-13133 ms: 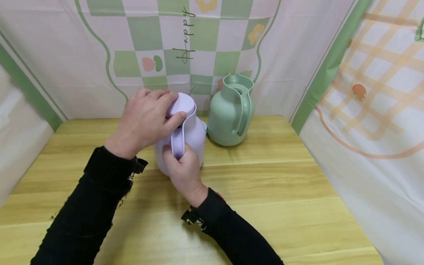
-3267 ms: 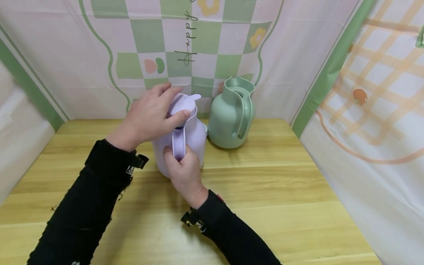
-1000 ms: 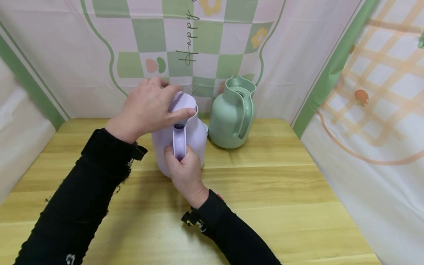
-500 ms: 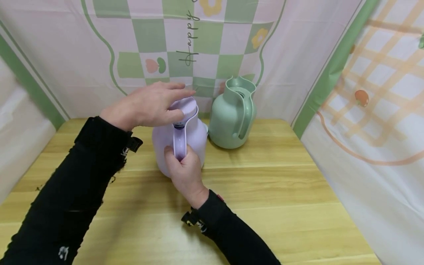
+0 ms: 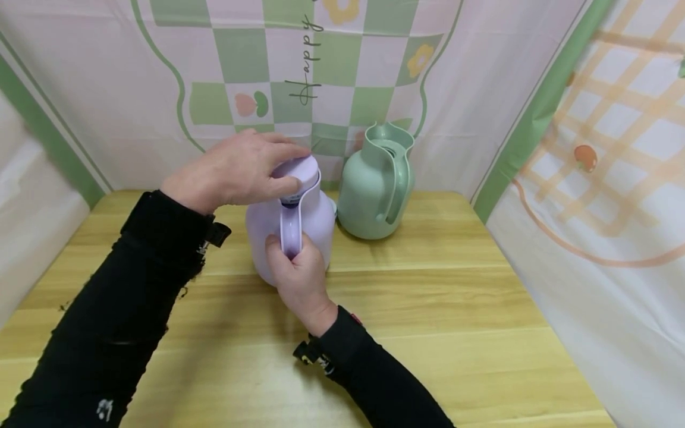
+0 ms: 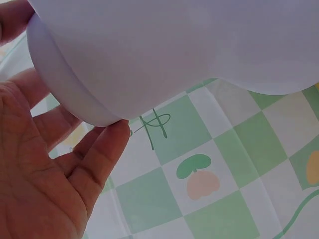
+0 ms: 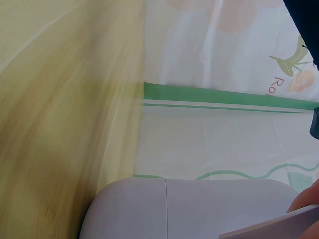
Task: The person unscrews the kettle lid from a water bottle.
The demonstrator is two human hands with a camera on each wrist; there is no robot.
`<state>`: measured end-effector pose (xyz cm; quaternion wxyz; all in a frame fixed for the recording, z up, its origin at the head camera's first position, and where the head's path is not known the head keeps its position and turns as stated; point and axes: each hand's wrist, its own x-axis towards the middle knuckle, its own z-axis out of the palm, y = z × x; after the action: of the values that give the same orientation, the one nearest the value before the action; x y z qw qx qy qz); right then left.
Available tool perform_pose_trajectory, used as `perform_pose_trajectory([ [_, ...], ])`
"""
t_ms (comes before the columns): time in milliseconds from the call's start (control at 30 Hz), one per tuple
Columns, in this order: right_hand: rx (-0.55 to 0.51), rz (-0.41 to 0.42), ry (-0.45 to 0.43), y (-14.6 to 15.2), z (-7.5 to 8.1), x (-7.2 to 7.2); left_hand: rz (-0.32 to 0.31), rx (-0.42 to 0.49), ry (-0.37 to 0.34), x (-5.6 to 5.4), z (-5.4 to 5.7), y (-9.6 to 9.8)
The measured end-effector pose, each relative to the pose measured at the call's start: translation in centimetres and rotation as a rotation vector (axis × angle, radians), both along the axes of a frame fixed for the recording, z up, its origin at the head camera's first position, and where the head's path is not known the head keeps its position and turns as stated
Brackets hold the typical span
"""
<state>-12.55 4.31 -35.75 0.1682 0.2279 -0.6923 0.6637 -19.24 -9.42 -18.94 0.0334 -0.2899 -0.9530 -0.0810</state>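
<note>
A lavender thermos jug (image 5: 317,229) stands upright on the wooden table, its handle (image 5: 291,229) toward me. My left hand (image 5: 230,169) reaches over the jug's top and grips the round lavender lid (image 5: 299,172), thumb on the near side. In the left wrist view, curled fingertips (image 6: 117,130) touch the lid's rim (image 6: 65,87). A dark band shows just under the lid near the thumb. Lower down, my right hand (image 5: 302,285) grips the handle, thumb along its left side. In the right wrist view only part of that hand shows at the edge, beside the jug (image 7: 134,209).
A green thermos jug (image 5: 369,190) stands right behind the lavender one, its top lidless with a stopper inside. A small pale-green rounded edge (image 5: 334,207) peeks out between the two jugs. A printed curtain (image 5: 342,77) hangs behind the wooden table (image 5: 428,333).
A lid tab that stuck out to the right about three seconds ago is now out of sight. Since then my left hand has shifted its hold on the lid. My right hand stays on the handle.
</note>
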Motion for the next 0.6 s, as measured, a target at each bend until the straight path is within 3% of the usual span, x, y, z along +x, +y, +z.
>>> perform_pose_trajectory([
  [333,0.006,-0.006,-0.003,0.06,0.01,0.05,0.061,-0.020,0.050,0.34,-0.24,0.32],
  [600,0.010,-0.005,-0.004,0.07,-0.06,-0.01,0.063,-0.004,0.170,0.32,-0.51,0.52],
])
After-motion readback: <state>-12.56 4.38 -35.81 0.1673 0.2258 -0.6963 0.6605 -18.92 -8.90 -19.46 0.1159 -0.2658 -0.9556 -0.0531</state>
